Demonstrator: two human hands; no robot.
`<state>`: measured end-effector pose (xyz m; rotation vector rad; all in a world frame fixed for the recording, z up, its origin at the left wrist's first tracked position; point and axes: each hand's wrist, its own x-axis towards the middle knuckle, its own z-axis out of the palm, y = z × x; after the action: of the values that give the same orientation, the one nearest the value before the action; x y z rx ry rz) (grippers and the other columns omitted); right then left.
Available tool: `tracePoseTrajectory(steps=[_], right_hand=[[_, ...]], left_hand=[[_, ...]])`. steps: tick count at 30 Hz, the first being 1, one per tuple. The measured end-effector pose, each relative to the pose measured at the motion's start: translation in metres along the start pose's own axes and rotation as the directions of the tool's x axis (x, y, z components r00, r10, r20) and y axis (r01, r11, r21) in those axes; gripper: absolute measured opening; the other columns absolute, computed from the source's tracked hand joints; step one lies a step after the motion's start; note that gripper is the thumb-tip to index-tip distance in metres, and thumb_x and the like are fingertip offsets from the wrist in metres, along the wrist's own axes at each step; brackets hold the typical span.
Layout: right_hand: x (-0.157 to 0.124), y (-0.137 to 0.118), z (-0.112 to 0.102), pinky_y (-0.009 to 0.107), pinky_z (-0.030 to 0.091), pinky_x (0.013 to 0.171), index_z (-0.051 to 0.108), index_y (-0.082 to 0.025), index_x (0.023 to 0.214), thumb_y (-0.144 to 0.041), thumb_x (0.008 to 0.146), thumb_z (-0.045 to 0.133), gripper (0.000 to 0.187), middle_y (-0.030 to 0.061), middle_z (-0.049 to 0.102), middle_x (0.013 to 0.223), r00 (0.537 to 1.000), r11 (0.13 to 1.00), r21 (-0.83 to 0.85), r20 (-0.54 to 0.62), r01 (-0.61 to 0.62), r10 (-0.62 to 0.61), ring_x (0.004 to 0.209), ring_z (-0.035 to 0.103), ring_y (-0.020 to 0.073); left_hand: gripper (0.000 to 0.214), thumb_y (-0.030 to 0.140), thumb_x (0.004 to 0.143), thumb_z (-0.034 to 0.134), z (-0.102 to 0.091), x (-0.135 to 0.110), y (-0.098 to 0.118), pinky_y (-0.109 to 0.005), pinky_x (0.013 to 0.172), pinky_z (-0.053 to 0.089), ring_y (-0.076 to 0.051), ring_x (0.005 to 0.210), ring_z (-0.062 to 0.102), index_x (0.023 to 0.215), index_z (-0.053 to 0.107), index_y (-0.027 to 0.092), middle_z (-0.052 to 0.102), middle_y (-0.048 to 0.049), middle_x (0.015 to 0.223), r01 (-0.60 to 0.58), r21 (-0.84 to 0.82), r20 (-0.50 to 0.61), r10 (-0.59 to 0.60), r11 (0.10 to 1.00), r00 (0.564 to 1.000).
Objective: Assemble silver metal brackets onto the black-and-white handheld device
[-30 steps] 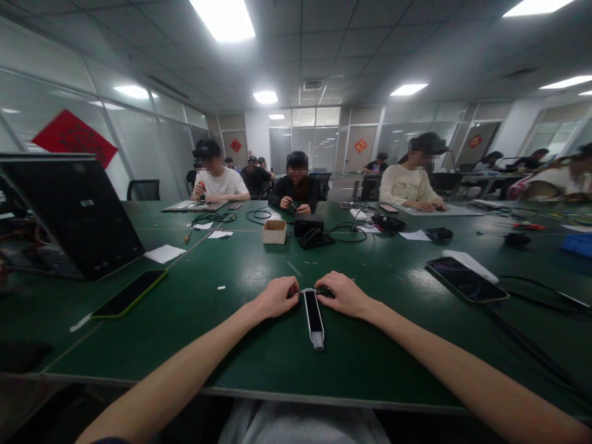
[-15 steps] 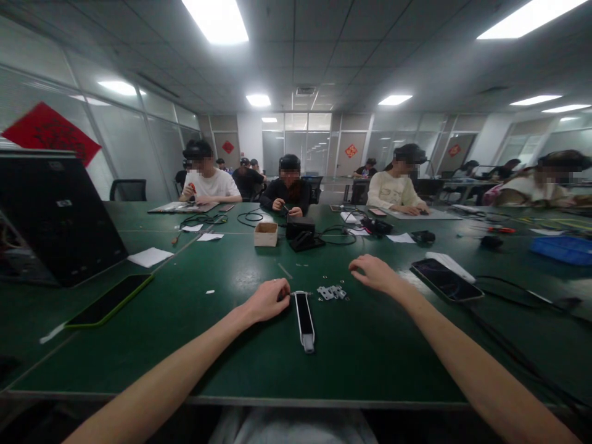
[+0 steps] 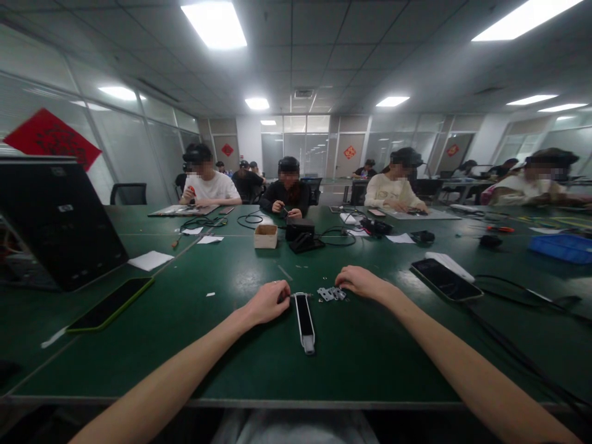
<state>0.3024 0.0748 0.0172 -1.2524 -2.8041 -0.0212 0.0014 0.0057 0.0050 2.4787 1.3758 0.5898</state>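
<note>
Head view: slim white-rimmed black plastic bar [image 3: 303, 320] lying lengthwise near the front edge of the green table [image 3: 370, 364]!
Left hand: left hand [image 3: 267, 303] curled, knuckles up, right at the bar's far end; can't tell whether it's gripping anything.
Right hand: right hand [image 3: 363, 282] loose and open, fingertips [image 3: 341, 282] landing on small silver metal hinge plates [image 3: 330, 294], just beside the bar.
Around them: green-rimmed black phone [image 3: 110, 313] out left, black phone [image 3: 445, 279] out right, small cardboard box [image 3: 265, 236] further up the table.

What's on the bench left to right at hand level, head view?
Green-edged smartphone → left hand → black-and-white handheld device → small metal parts → right hand → black smartphone
</note>
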Motion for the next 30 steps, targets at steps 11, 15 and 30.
tracePoseTrajectory(steps=[11,15,30], right_hand=[[0.006,-0.006,-0.003,0.024,0.047,0.069,0.074,-0.023,0.078,-0.011,0.078,0.061,0.017,0.0065,0.070,0.085,1.000,0.993,-0.116,-0.026,0.008,-0.011,0.081,0.066,0.0196],[0.008,-0.017,-0.009,0.026,0.046,0.065,0.074,-0.021,0.073,-0.010,0.077,0.059,0.019,0.0092,0.071,0.084,1.000,0.986,-0.166,0.007,-0.010,0.012,0.077,0.067,0.0217],[0.006,-0.011,0.000,0.027,0.043,0.066,0.066,-0.014,0.079,-0.014,0.084,0.052,0.015,0.0100,0.065,0.083,0.985,0.986,-0.144,-0.157,-0.088,0.065,0.077,0.061,0.0206]], left_hand=[[0.009,0.019,0.083,0.052,0.004,0.000,-0.002,-0.026,0.064,0.043,-0.016,0.071,0.058,0.089,0.058,0.017,0.062,-0.0030,0.080,-0.035,0.037,-0.024,0.036,0.999,0.999],[0.008,0.017,0.081,0.052,0.005,0.001,-0.003,-0.026,0.062,0.042,-0.016,0.069,0.057,0.088,0.057,0.017,0.062,-0.0022,0.078,-0.038,0.052,-0.032,0.040,0.998,0.999],[0.013,0.022,0.081,0.054,0.000,-0.002,0.003,-0.029,0.067,0.046,-0.018,0.075,0.059,0.092,0.058,0.017,0.063,-0.0044,0.085,-0.018,0.054,-0.039,0.020,0.998,0.999]])
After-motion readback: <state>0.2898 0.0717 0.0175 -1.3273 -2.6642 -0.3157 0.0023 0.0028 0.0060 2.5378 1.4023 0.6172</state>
